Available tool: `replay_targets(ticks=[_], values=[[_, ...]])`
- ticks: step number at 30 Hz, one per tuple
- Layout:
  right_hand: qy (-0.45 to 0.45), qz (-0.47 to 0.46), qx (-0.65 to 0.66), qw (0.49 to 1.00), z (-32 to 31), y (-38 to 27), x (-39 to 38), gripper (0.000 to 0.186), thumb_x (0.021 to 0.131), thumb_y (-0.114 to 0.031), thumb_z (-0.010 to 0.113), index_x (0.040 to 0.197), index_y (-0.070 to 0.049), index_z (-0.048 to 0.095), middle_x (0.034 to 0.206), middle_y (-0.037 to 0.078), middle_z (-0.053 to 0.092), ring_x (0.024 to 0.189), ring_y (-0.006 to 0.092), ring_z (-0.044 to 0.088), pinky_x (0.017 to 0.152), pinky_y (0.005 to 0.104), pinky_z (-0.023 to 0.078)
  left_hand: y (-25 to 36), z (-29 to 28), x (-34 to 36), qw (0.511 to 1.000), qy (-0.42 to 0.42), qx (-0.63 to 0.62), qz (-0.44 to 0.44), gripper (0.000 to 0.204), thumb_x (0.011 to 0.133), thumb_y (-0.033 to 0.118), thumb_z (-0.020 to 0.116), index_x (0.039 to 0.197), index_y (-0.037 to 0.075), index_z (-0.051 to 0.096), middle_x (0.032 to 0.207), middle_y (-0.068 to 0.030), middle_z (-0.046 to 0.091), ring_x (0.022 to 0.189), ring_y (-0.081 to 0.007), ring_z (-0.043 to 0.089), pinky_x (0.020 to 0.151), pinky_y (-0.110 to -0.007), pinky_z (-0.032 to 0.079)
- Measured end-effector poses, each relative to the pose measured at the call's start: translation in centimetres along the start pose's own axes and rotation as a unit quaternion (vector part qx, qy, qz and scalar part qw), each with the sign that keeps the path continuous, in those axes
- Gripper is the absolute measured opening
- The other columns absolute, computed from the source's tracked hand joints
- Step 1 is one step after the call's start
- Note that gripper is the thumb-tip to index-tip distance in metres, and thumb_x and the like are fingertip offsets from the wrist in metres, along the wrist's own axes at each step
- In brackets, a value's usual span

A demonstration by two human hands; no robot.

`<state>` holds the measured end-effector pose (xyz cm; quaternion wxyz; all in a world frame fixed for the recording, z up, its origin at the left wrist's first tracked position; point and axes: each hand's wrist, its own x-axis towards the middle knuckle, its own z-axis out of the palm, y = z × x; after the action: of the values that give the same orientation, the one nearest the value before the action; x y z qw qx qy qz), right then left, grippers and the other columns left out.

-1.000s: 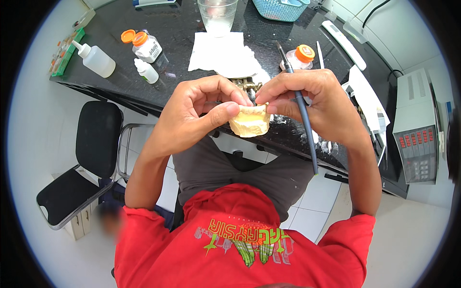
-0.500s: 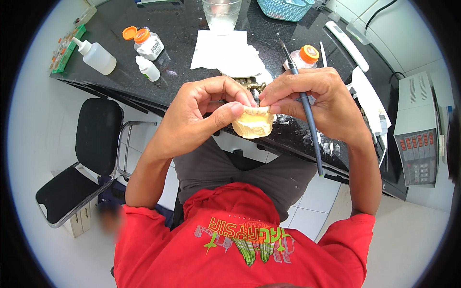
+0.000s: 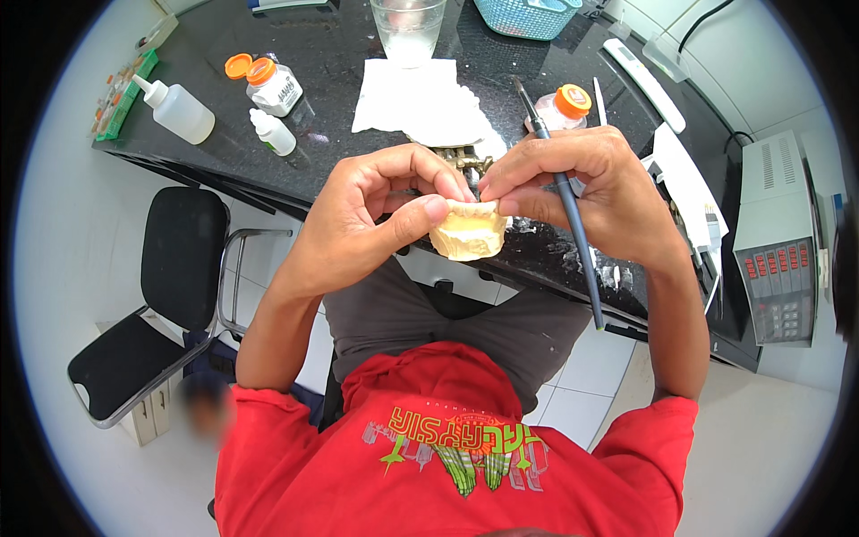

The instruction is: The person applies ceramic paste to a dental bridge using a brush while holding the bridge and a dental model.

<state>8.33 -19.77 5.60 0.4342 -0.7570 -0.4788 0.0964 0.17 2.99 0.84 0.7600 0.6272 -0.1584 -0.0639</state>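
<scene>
A yellowish plaster dental cast (image 3: 468,240) is held just off the near edge of the counter, its row of teeth facing up and away. My left hand (image 3: 369,204) grips its left side, thumb on the near tooth edge and fingers curled behind. On the other side, my right hand (image 3: 601,183) pinches the cast's right edge with thumb and fingertips. A slim dark-blue brush (image 3: 585,259) also rests in the right hand, bristles pointing up and away. Behind the fingertips sits a brass-coloured metal frame (image 3: 467,161), partly hidden. The fingers hide the cast's far side.
Beyond my hands lie a white tissue (image 3: 403,94), a clear cup (image 3: 408,40) and an orange-lidded jar (image 3: 571,106). Squeeze bottle (image 3: 182,115), open-capped bottle (image 3: 276,89) and small dropper bottle (image 3: 274,134) stand left. White residue marks the black counter (image 3: 331,54). A control unit (image 3: 777,259) stands right.
Hands and cast stay nearly in place, with only a slight shift. The brush tip has tilted a little; the whole view has moved slightly.
</scene>
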Motion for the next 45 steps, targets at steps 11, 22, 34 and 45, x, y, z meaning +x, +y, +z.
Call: replay_targets(ticks=[11, 22, 34, 45], values=[[-0.041, 0.028, -0.008, 0.999, -0.44, -0.53, 0.19, 0.014, 0.077, 0.0, 0.077, 0.091, 0.0, 0.074, 0.091, 0.009, 0.074, 0.083, 0.0172, 0.072, 0.075, 0.0272, 0.056, 0.14, 0.21, -0.21, 1.0, 0.015, 0.002, 0.001, 0.021, 0.092, 0.022, 0.066, 0.095, 0.001, 0.062, 0.099, -0.0105, 0.064, 0.098, -0.0157, 0.061, 0.09, -0.031, 0.049], [-0.033, 0.042, 0.012, 0.998, -0.48, -0.45, 0.01, 0.012, 0.079, -0.001, 0.076, 0.09, 0.0, 0.074, 0.089, 0.008, 0.074, 0.082, 0.0151, 0.071, 0.074, 0.0259, 0.055, 0.06, 0.16, 0.01, 1.0, 0.009, -0.005, -0.005, 0.022, 0.09, 0.022, 0.067, 0.094, 0.001, 0.062, 0.099, -0.01, 0.064, 0.097, -0.0158, 0.061, 0.089, -0.031, 0.049], [-0.008, 0.024, 0.018, 1.0, -0.06, -0.55, -0.05, 0.009, 0.081, -0.007, 0.074, 0.089, -0.003, 0.073, 0.076, 0.006, 0.071, 0.072, 0.0168, 0.067, 0.07, 0.0282, 0.051, 0.07, 0.23, 0.1, 1.0, 0.01, 0.007, 0.001, 0.023, 0.089, 0.024, 0.067, 0.094, 0.002, 0.062, 0.098, -0.0099, 0.064, 0.096, -0.0153, 0.061, 0.088, -0.031, 0.049], [-0.008, 0.012, 0.025, 1.0, -0.01, -0.27, -0.1, 0.009, 0.08, -0.007, 0.074, 0.089, -0.003, 0.072, 0.077, 0.006, 0.071, 0.072, 0.017, 0.068, 0.07, 0.0282, 0.052, -0.44, -0.25, 0.14, 0.999, -0.018, -0.008, 0.031, 0.015, 0.093, 0.012, 0.063, 0.1, -0.001, 0.062, 0.102, -0.009, 0.066, 0.097, -0.0126, 0.063, 0.089, -0.029, 0.052]])
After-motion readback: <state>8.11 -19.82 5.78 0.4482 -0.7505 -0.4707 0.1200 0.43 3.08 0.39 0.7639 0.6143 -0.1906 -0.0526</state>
